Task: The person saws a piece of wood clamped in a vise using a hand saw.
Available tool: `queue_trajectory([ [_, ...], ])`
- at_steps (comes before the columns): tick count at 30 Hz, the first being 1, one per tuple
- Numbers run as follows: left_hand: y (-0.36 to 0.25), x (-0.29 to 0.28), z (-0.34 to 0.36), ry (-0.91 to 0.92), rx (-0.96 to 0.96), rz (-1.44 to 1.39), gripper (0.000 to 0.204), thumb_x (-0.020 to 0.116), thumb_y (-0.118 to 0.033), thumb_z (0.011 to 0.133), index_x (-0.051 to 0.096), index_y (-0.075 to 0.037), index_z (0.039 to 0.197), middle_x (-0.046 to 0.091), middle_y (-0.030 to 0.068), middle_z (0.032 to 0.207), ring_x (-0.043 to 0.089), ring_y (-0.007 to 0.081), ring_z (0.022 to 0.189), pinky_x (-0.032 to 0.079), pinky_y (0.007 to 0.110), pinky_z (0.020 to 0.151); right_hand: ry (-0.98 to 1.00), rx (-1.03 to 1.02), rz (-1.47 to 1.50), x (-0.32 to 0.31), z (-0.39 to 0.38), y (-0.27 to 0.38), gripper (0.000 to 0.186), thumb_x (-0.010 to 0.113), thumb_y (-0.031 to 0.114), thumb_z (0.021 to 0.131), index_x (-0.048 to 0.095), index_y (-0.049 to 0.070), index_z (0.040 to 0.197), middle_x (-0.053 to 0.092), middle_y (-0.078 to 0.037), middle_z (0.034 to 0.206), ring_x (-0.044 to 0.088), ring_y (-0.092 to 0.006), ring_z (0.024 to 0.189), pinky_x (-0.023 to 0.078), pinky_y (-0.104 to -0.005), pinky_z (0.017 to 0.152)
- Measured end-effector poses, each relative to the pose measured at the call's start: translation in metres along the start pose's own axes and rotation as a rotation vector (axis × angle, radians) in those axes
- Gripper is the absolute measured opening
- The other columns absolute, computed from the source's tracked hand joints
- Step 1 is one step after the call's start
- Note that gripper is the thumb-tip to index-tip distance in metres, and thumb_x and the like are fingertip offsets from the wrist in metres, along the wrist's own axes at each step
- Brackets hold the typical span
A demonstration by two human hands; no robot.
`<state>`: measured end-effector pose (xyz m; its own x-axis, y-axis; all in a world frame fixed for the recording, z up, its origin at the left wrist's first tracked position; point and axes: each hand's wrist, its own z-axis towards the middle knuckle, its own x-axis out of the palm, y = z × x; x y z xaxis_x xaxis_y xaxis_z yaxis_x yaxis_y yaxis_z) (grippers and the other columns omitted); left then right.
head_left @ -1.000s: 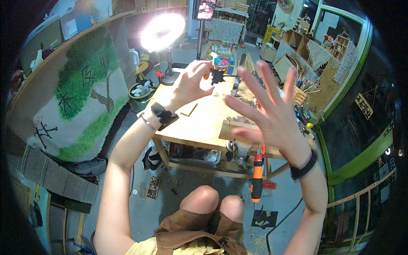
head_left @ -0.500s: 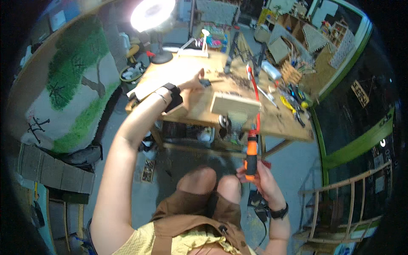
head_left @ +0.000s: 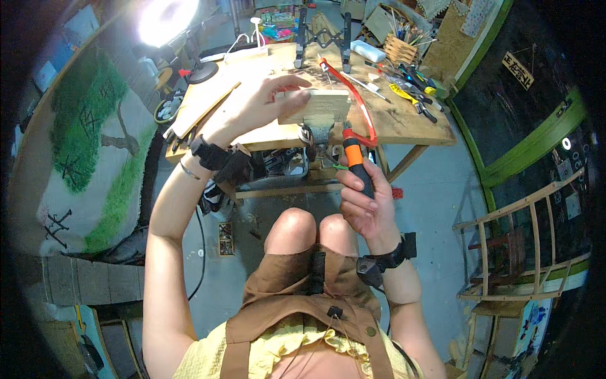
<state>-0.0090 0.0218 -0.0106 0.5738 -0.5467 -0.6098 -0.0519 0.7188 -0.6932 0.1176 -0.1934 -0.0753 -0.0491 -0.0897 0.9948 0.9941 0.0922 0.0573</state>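
My right hand (head_left: 365, 202) is closed around the orange-and-black handle (head_left: 357, 164) of a saw with a red frame (head_left: 365, 112), which rises at the right of a pale wooden board (head_left: 325, 105). The board stands at the front edge of the wooden table (head_left: 418, 129), above a clamp-like fixture (head_left: 315, 132). My left hand (head_left: 278, 101) is at the board's left end, fingers loosely bent and apart over it; whether they touch it cannot be made out. A long wooden strip (head_left: 208, 114) lies left of my left hand.
On the table are a lit ring lamp (head_left: 165, 18), a black folding stand (head_left: 323, 39), pliers and other tools (head_left: 413, 91), and a pencil holder (head_left: 396, 49). A painted cloth (head_left: 95, 158) hangs at left; a wooden ladder-like frame (head_left: 511, 240) stands at right by a glass door.
My right hand has gone from raised and spread to gripping the saw handle. The saw has tilted, and my left hand has moved from the back of the table to the board.
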Motion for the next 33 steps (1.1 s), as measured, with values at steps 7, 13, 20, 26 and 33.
queue_trajectory([
  [7, -0.004, 0.011, 0.001, -0.023, 0.035, 0.035, 0.035, 0.06, -0.03, 0.082, 0.057, 0.002, 0.095, 0.057, 0.0056, 0.073, 0.048, 0.0081, 0.067, 0.043, 0.024, 0.061, -0.503, -0.216, -0.841, 0.035, -0.006, -0.026, 0.028, 0.041, 0.03, 0.091, 0.042, 0.007, 0.108, 0.046, -0.002, 0.058, 0.037, -0.0069, 0.035, 0.033, -0.021, 0.034],
  [13, 0.009, 0.008, 0.015, 0.055, 0.076, 0.205, 0.033, 0.059, -0.031, 0.08, 0.057, 0.002, 0.084, 0.054, 0.0048, 0.067, 0.045, 0.0087, 0.062, 0.041, 0.026, 0.055, -0.486, -0.352, -0.893, 0.017, 0.004, -0.025, 0.022, 0.047, 0.022, 0.088, 0.045, 0.005, 0.103, 0.052, -0.004, 0.069, 0.05, -0.0114, 0.05, 0.044, -0.0248, 0.04],
  [20, -0.009, 0.001, 0.017, 0.122, 0.152, 0.428, 0.023, 0.054, -0.027, 0.082, 0.052, -0.004, 0.081, 0.054, 0.0074, 0.057, 0.05, 0.0152, 0.051, 0.041, 0.029, 0.049, -0.114, -0.004, -0.276, 0.022, 0.0, 0.002, 0.029, 0.042, 0.024, 0.091, 0.042, 0.002, 0.111, 0.045, -0.003, 0.068, 0.039, -0.0039, 0.04, 0.034, -0.0175, 0.03],
  [26, -0.011, 0.003, 0.014, 0.08, 0.234, 0.395, 0.024, 0.056, -0.03, 0.082, 0.053, -0.005, 0.083, 0.054, 0.0103, 0.056, 0.053, 0.0187, 0.05, 0.04, 0.03, 0.047, -0.266, -0.06, -0.291, 0.029, 0.028, 0.003, 0.026, 0.039, 0.024, 0.092, 0.039, 0.006, 0.11, 0.037, 0.001, 0.06, 0.034, -0.004, 0.037, 0.031, -0.0175, 0.03],
  [33, -0.027, -0.008, 0.009, 0.141, 0.063, 0.72, 0.029, 0.06, -0.034, 0.078, 0.058, -0.008, 0.091, 0.056, 0.0096, 0.058, 0.057, 0.0232, 0.057, 0.043, 0.033, 0.052, -0.509, -0.092, -0.807, 0.028, 0.008, -0.011, 0.026, 0.037, 0.04, 0.091, 0.044, 0.017, 0.1, 0.036, 0.003, 0.055, 0.031, -0.0048, 0.035, 0.025, -0.0181, 0.031],
])
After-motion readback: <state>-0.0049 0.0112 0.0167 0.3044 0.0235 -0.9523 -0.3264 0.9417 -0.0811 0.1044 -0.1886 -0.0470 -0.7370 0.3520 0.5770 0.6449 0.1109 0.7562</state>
